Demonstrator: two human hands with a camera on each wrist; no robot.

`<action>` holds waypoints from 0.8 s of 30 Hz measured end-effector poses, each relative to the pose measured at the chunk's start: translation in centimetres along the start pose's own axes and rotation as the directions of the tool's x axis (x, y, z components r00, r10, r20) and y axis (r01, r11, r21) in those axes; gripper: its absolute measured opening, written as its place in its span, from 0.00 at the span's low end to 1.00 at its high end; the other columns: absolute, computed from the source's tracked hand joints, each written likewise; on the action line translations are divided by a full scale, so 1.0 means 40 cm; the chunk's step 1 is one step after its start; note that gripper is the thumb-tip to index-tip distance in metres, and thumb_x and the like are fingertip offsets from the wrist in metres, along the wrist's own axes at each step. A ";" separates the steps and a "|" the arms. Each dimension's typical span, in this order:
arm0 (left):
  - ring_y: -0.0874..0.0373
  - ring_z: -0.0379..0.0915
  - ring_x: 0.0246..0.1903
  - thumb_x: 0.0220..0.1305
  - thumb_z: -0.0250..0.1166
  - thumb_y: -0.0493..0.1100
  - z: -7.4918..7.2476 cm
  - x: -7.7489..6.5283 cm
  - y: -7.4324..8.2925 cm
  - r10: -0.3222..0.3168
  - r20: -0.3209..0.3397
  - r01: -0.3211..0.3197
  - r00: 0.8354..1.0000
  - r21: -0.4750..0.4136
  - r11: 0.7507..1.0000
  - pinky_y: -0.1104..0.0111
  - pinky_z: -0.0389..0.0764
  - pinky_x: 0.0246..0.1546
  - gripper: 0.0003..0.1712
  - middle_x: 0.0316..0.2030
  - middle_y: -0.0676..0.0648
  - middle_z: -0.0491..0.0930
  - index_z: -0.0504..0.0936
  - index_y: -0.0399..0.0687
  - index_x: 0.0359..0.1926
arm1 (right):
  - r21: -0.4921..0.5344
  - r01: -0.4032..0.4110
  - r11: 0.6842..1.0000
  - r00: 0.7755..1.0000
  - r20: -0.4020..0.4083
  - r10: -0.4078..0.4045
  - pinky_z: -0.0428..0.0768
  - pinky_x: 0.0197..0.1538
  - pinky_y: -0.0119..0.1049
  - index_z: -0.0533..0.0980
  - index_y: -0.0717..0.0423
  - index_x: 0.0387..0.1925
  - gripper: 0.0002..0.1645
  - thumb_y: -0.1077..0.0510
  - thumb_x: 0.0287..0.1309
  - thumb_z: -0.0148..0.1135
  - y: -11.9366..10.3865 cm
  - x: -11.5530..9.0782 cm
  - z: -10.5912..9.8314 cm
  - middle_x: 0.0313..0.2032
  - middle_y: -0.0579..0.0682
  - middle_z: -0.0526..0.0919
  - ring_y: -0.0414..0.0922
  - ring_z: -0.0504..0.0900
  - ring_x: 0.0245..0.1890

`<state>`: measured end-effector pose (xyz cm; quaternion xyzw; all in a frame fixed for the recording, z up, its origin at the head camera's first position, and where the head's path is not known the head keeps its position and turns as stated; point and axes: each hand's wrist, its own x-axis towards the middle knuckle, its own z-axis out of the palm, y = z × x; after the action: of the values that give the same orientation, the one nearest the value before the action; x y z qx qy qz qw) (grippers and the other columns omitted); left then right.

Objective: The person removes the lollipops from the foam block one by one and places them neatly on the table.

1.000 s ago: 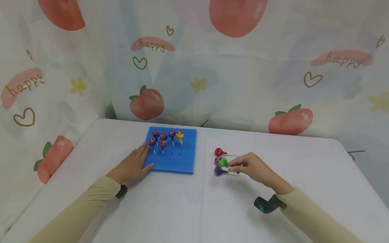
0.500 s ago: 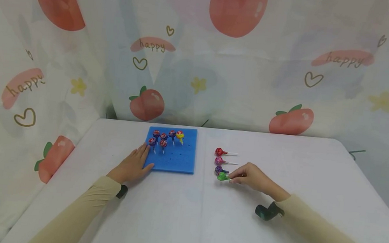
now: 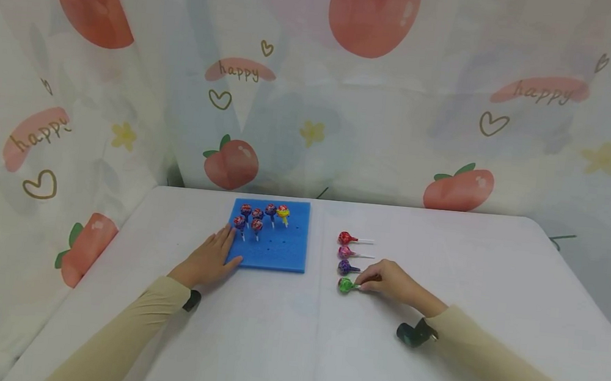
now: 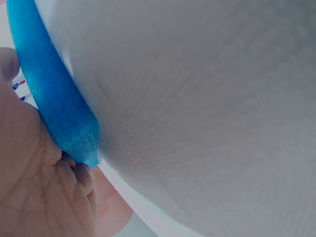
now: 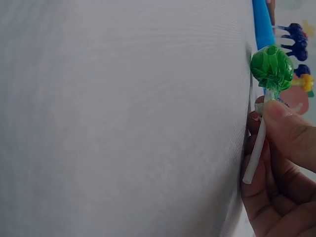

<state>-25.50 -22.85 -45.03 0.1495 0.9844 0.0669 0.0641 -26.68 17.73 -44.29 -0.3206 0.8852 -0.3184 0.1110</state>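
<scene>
My right hand (image 3: 393, 281) pinches a green-wrapped lollipop (image 3: 346, 286) near the top of its white stick. In the right wrist view the green lollipop (image 5: 272, 68) shows its stick (image 5: 255, 157) running down past the thumb. A purple lollipop (image 3: 345, 267), a pink lollipop (image 3: 344, 252) and a red lollipop (image 3: 345, 238) lie in a column beyond it, sticks to the right. My left hand (image 3: 207, 259) rests against the left edge of a blue foam board (image 3: 285, 256), fingers extended. Several lollipops, among them a yellow one (image 3: 282, 212), stand upright in the board's far half.
Small holes (image 3: 268, 249) dot the near and right parts of the board. Everything stands on a white-covered table (image 3: 280, 341). A printed curtain (image 3: 379, 118) hangs behind the table and along its left side.
My right hand has moved the green lollipop toward me, from over the pink one, past the purple one, to the near end of the column. The left hand and board have stayed put.
</scene>
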 end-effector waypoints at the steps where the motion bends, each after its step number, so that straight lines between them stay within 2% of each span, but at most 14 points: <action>1: 0.38 0.39 0.72 0.71 0.46 0.57 0.000 0.000 0.000 0.000 0.001 0.000 1.000 0.001 1.000 0.48 0.47 0.71 0.44 0.72 0.31 0.40 0.44 0.28 0.71 | -0.003 0.001 1.000 1.000 0.000 -0.001 0.77 0.38 0.25 0.85 0.59 0.32 0.06 0.62 0.53 0.65 0.001 0.001 0.002 0.33 0.51 0.88 0.38 0.81 0.36; 13: 0.39 0.39 0.72 0.71 0.46 0.57 0.000 0.002 0.001 -0.010 0.009 0.010 1.000 0.014 1.000 0.49 0.47 0.72 0.44 0.72 0.31 0.40 0.44 0.29 0.71 | -0.027 -0.013 1.000 1.000 0.009 0.014 0.76 0.39 0.27 0.85 0.58 0.33 0.07 0.61 0.53 0.65 -0.006 -0.007 0.001 0.33 0.50 0.87 0.38 0.80 0.35; 24: 0.39 0.38 0.73 0.70 0.46 0.58 0.002 0.004 -0.001 -0.019 0.017 0.018 1.000 0.015 1.000 0.49 0.47 0.72 0.44 0.73 0.32 0.40 0.43 0.29 0.71 | -0.029 -0.011 1.000 1.000 -0.024 0.010 0.78 0.39 0.28 0.85 0.59 0.34 0.07 0.63 0.53 0.65 -0.016 -0.016 0.003 0.32 0.49 0.85 0.41 0.80 0.35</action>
<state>-25.66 -22.83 -45.13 0.1415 0.9856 0.0574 0.0722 -25.81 17.72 -43.97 -0.3137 0.8927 -0.3085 0.0976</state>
